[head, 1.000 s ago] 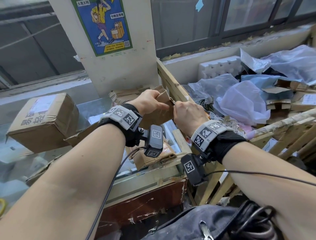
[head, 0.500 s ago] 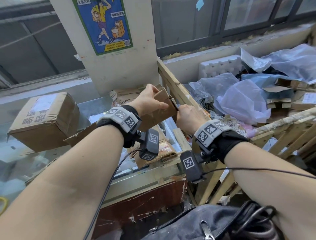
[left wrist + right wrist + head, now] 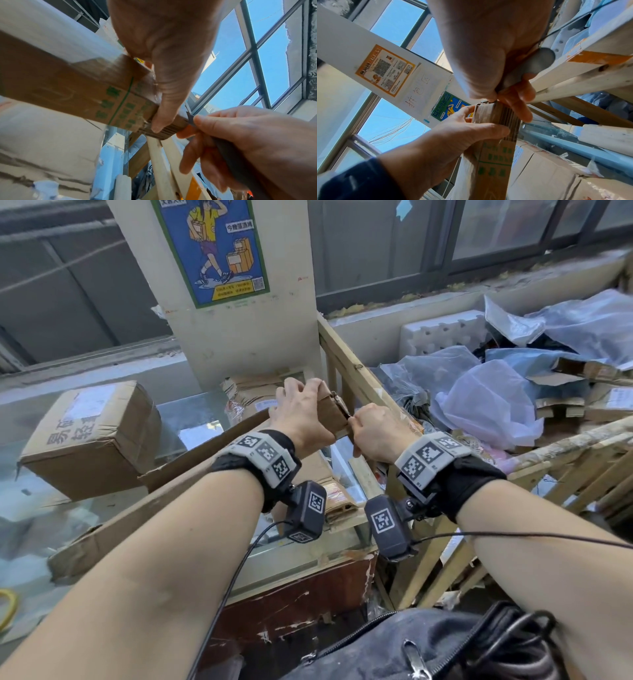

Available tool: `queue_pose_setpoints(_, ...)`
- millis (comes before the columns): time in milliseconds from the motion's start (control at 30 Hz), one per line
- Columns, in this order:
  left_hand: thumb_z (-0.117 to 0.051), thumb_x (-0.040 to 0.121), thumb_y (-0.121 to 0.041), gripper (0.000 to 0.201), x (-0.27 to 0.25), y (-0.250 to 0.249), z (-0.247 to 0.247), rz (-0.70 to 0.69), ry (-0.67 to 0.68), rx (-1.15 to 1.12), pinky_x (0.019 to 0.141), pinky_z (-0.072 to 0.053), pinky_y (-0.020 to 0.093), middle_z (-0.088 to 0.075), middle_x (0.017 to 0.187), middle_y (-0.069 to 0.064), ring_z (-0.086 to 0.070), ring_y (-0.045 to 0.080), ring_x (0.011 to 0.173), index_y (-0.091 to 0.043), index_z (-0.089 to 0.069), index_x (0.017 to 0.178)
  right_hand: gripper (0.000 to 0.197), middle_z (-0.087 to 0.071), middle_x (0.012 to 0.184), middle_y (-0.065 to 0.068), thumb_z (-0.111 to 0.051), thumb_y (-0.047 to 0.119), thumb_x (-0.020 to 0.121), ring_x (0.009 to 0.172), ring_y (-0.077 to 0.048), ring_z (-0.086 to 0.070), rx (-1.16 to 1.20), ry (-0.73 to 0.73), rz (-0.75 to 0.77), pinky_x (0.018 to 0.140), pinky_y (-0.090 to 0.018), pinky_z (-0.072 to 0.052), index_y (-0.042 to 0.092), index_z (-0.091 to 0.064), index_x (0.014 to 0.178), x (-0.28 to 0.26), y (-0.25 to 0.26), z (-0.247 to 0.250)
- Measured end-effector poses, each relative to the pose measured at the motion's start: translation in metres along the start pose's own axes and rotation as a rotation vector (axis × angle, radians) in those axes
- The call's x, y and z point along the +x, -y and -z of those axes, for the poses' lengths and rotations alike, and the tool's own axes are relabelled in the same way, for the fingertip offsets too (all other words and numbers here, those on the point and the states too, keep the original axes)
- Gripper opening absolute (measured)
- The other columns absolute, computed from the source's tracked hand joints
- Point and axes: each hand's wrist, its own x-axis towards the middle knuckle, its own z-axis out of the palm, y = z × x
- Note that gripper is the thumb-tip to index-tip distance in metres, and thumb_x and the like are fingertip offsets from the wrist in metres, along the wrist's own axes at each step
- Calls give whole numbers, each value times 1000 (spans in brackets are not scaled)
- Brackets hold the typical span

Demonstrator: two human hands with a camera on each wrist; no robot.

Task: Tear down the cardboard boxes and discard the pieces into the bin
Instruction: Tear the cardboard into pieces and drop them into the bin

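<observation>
I see both hands up at the near corner of the bin (image 3: pixel 346 361), working on one flattened cardboard box (image 3: pixel 330 414). My left hand (image 3: pixel 301 414) grips the box end, fingers curled over the top edge, thumb pressed along the corrugated edge in the left wrist view. The box (image 3: pixel 72 86) has green print and clear tape on it, and runs long back under the left forearm in the head view.

My right hand (image 3: pixel 378 431) is closed around a small cutter (image 3: pixel 189 117) (dark blade tip, orange at the neck, dark handle running back through the palm). The blade tip sits at the end edge of the box, just beside the left thumb. In the right wrist view the right hand (image 3: pixel 489 56) pinches down at the top of the box (image 3: pixel 494 155), and the left hand (image 3: pixel 453 136) wraps it from the side.

The box is held in the air above the glass surface (image 3: pixel 191 412), not resting on it. A sealed brown box (image 3: pixel 92 436) with a white label sits on the surface to the left, well apart. More crumpled cardboard (image 3: pixel 253 392) lies by the pillar (image 3: pixel 239 337), which carries a blue poster (image 3: pixel 219 248). The wooden-framed bin on the right holds plastic bags (image 3: pixel 489 402), white foam (image 3: pixel 442 333) and cardboard scraps (image 3: pixel 561 405).
</observation>
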Motion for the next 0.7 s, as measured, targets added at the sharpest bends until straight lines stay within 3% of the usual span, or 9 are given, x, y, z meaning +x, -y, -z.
queue_pose_setpoints(133, -82, 62, -41, 86, 5, 2, 5, 4, 101, -18, 96, -43, 42, -39, 122, 6, -39, 24, 115, -26, -40, 136, 24, -64, 94, -10, -36, 21, 99, 94, -31, -60, -89, -41, 32, 79, -37, -46, 11, -55, 88, -4, 4, 4)
queue_pose_setpoints(267, -85, 59, -36, 67, 9, 8, 13, 16, 161, -129, 90, -48, 36, -53, 111, 3, -53, 20, 104, -19, -56, 118, 35, -66, 98, -17, -36, 18, 98, 95, -32, -61, 39, -91, 15, 88, -43, -49, -1, -64, 91, 1, 0, 13)
queue_pose_setpoints(467, -80, 74, -19, 52, 1, 14, 28, 30, 363, -437, 74, -53, 26, -66, 106, 1, -63, 13, 95, -20, -60, 122, 36, -66, 90, -12, -32, 29, 102, 89, -28, -62, 95, -86, 41, 86, -50, -49, 9, -61, 95, -1, -8, 8)
queue_pose_setpoints(600, -77, 78, -21, 52, -3, 15, 32, 51, 459, -491, 86, -55, 37, -64, 107, -1, -62, 16, 100, -23, -56, 126, 36, -63, 90, -10, -30, 31, 103, 89, -28, -60, 106, -97, 36, 86, -49, -48, 11, -58, 92, -1, -9, 5)
queue_pose_setpoints(700, -80, 74, -18, 70, -5, 15, 33, 62, 461, -507, 92, -52, 41, -59, 120, 0, -59, 19, 106, -21, -47, 136, 38, -62, 90, -7, -32, 30, 102, 88, -27, -61, 169, -114, 5, 86, -50, -48, 15, -61, 82, 1, -10, 7)
